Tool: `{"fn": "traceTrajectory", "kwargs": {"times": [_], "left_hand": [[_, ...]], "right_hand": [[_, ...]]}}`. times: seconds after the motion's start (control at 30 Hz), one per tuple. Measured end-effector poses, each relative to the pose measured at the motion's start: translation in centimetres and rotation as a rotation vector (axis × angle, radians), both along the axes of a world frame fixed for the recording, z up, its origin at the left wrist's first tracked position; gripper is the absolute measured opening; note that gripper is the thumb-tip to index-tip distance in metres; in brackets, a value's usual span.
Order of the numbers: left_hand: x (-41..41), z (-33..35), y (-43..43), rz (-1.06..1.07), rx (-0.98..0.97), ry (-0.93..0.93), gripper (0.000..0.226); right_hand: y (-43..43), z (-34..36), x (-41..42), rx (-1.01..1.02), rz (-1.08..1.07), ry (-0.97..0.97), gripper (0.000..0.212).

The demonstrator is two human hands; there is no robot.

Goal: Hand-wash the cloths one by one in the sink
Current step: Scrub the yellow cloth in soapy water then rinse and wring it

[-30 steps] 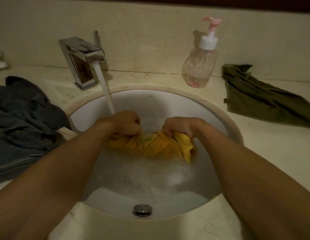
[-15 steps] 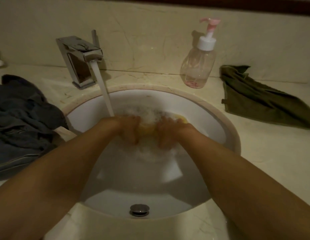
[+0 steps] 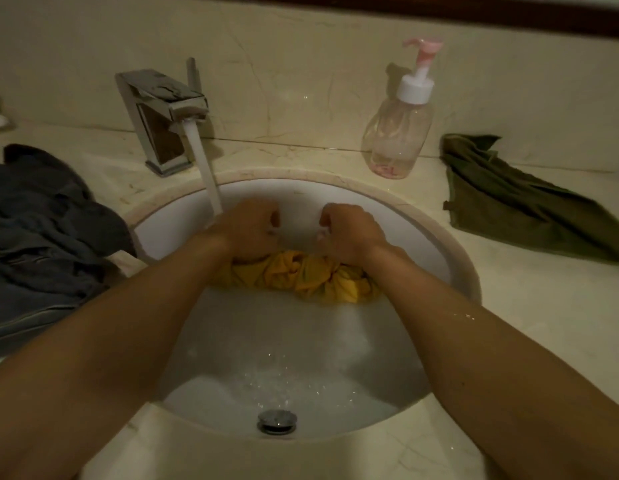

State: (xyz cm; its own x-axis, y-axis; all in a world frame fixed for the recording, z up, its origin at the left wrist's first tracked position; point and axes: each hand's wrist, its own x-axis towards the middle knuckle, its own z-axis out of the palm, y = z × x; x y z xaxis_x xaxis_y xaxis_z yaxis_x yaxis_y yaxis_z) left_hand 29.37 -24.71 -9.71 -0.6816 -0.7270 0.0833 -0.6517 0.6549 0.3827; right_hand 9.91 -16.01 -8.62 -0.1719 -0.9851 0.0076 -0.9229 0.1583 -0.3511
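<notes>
Yellow cloth (image 3: 301, 277) hangs bunched and wet in the round white sink (image 3: 301, 192), just above soapy, bubbly water, strung between my two fists. At far left a dark grey cloth (image 3: 41, 230) lies crumpled on the pale marble counter (image 3: 543, 323). The square chrome faucet (image 3: 162, 119) pours a stream (image 3: 205, 171) down to my left hand (image 3: 247, 230), which is clenched round one end of the wrinkled fabric. My right hand (image 3: 349, 232) clenches the other end. Beyond stands a clear plastic pump bottle (image 3: 398, 133) holding a little pink liquid, then a limp olive-green cloth (image 3: 515, 209).
</notes>
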Motion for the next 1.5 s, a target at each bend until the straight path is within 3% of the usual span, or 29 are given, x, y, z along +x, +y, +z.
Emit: {"fn": "traceTrajectory", "kwargs": {"times": [0.13,0.27,0.4,0.57,0.63,0.8,1.0,1.2,1.33,1.5], "left_hand": [[-0.9,-0.5,0.1,-0.099,0.188,-0.305,0.016],[-1.3,-1.4,-0.4,-0.185,0.109,-0.449,0.002],[-0.8,-1.7,0.0,-0.185,0.058,-0.393,0.020],[-0.6,-1.2,0.2,-0.129,0.099,-0.330,0.012],[-0.5,-0.7,0.5,-0.116,0.126,-0.312,0.011],[-0.2,1.7,1.7,-0.011,0.184,-0.175,0.038],[3.1,7.9,2.6,0.075,0.241,-0.055,0.030],[10.0,15.4,0.5,0.213,0.070,-0.064,0.018],[12.9,18.9,-3.0,0.421,-0.113,-0.040,0.040],[13.0,19.5,-6.7,0.392,-0.086,-0.062,0.069]], "right_hand": [[-0.1,-1.3,1.1,0.272,0.170,0.055,0.028],[0.2,-3.1,0.9,0.333,0.117,0.199,0.052],[0.5,-3.3,0.9,0.337,0.115,0.205,0.051],[-0.1,-3.2,1.0,0.315,0.084,0.166,0.047],[-0.2,-2.9,1.1,0.285,0.064,0.114,0.046],[0.2,-0.4,1.6,0.093,-0.033,-0.116,0.048],[0.0,5.0,3.4,-0.146,0.005,-0.334,0.050],[-3.2,11.7,5.5,-0.224,0.061,-0.426,0.053],[-6.2,15.3,7.6,-0.211,0.126,-0.471,0.069],[-11.2,17.1,9.9,-0.105,0.229,-0.464,0.091]]}}
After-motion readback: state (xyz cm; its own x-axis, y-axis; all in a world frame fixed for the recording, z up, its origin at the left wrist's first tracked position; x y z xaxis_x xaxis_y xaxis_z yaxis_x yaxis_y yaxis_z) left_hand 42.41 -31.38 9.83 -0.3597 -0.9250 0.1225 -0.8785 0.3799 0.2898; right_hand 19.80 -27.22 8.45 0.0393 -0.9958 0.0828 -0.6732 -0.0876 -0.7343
